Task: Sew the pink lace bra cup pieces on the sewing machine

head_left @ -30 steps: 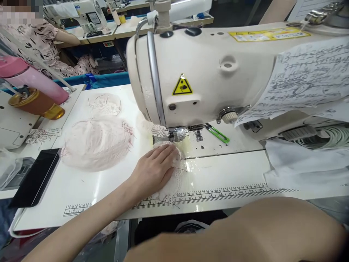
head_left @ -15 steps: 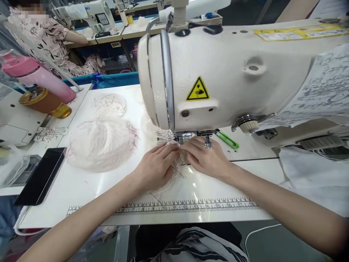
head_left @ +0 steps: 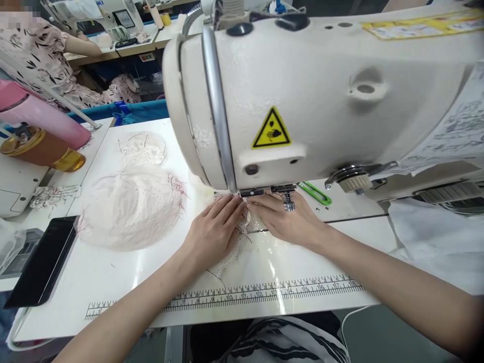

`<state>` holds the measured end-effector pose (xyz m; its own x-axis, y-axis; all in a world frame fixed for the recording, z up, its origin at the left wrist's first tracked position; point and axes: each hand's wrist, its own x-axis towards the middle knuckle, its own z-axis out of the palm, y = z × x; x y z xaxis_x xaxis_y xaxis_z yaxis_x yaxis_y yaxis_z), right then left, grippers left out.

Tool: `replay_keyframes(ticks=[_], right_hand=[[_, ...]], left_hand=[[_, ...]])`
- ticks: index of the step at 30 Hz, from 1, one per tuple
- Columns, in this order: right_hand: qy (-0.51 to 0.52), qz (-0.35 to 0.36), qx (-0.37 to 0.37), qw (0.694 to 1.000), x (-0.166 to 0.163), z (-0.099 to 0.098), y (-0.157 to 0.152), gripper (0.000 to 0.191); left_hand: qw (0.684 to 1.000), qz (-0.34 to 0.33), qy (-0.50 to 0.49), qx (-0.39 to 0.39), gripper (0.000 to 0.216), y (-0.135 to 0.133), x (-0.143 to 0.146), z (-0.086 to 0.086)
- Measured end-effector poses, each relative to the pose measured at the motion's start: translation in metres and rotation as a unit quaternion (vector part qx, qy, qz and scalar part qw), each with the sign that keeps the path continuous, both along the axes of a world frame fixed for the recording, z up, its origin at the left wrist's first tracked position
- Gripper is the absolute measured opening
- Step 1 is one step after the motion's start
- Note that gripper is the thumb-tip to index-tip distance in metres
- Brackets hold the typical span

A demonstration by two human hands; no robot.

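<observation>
A strip of pale lace (head_left: 227, 260) with dark loose threads lies on the sewing machine bed, running up below the machine head (head_left: 302, 101). My left hand (head_left: 215, 229) presses over it, fingers together and thumb tucked alongside, the tips near the presser area. From the other side, my right hand (head_left: 291, 214) reaches in with its fingertips closed at the lace edge. The machine's metal parts (head_left: 264, 191) partly cover the right fingers. The needle is hidden.
Sheer pale pieces (head_left: 130, 206) with red thread ends lie to the left, by a black phone (head_left: 43, 259). A green thread snipper (head_left: 314, 193) rests right of the hands. A printed ruler (head_left: 242, 294) lines the front edge. Beyond sits another person (head_left: 41, 60).
The view has shifted, bringing the machine head closer. My left fingers look straighter and lie flatter over the lace. The right hand stays beside it.
</observation>
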<state>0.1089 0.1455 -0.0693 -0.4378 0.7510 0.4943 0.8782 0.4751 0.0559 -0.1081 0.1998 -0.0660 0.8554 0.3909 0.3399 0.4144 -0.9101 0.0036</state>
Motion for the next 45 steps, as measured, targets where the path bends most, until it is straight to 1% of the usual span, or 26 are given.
replay_keyframes(ticks=[4, 8, 13, 18, 24, 27, 30, 32, 34, 37, 40, 42, 44, 45], right_hand=[[-0.022, 0.002, -0.03, 0.999, -0.001, -0.003, -0.003, 0.036], [-0.027, -0.002, -0.023, 0.999, 0.001, -0.007, -0.002, 0.034], [-0.057, -0.016, -0.023, 0.998, 0.002, -0.006, -0.002, 0.034], [-0.074, -0.026, -0.001, 0.997, 0.0, -0.004, -0.001, 0.035], [-0.066, -0.014, -0.005, 0.998, -0.001, -0.003, 0.002, 0.035], [-0.067, -0.018, -0.014, 0.998, -0.001, -0.006, 0.002, 0.036], [-0.07, -0.023, -0.007, 0.997, 0.0, -0.008, 0.002, 0.038], [-0.06, -0.018, -0.019, 0.998, 0.0, -0.009, 0.001, 0.041], [-0.026, -0.008, -0.045, 0.999, 0.0, -0.007, 0.001, 0.044], [0.031, 0.002, -0.068, 0.997, 0.0, -0.004, 0.001, 0.04], [0.03, 0.001, -0.055, 0.998, -0.001, -0.003, 0.002, 0.034], [0.015, -0.007, -0.03, 0.999, -0.002, -0.004, 0.002, 0.03], [0.011, -0.005, -0.005, 1.0, -0.004, -0.004, 0.001, 0.027], [0.014, 0.003, 0.006, 1.0, -0.005, -0.004, 0.001, 0.027]], left_hand=[[1.0, 0.005, -0.003, -0.018, 0.044, 0.006, 0.0, -0.001], [0.999, 0.006, -0.009, -0.032, 0.044, 0.012, 0.001, -0.003], [0.999, 0.003, 0.001, -0.049, 0.046, 0.014, 0.001, -0.004], [0.999, 0.008, 0.007, -0.031, 0.045, 0.012, 0.001, -0.005], [1.0, 0.009, 0.004, -0.025, 0.045, 0.012, 0.002, -0.006], [1.0, 0.01, 0.006, -0.027, 0.045, 0.012, 0.002, -0.006], [1.0, 0.012, 0.01, -0.019, 0.045, 0.012, 0.003, -0.005], [1.0, 0.014, 0.01, -0.017, 0.045, 0.012, 0.003, -0.005], [1.0, 0.014, 0.005, -0.018, 0.045, 0.013, 0.002, -0.006], [1.0, 0.014, -0.002, -0.012, 0.044, 0.012, 0.002, -0.007], [1.0, 0.017, -0.009, 0.012, 0.042, 0.009, 0.002, -0.001], [0.999, 0.009, -0.013, 0.032, 0.039, 0.005, -0.001, 0.009], [0.998, -0.023, -0.007, 0.055, 0.033, 0.001, -0.008, 0.022], [0.996, -0.053, -0.001, 0.066, 0.029, -0.001, -0.013, 0.029]])
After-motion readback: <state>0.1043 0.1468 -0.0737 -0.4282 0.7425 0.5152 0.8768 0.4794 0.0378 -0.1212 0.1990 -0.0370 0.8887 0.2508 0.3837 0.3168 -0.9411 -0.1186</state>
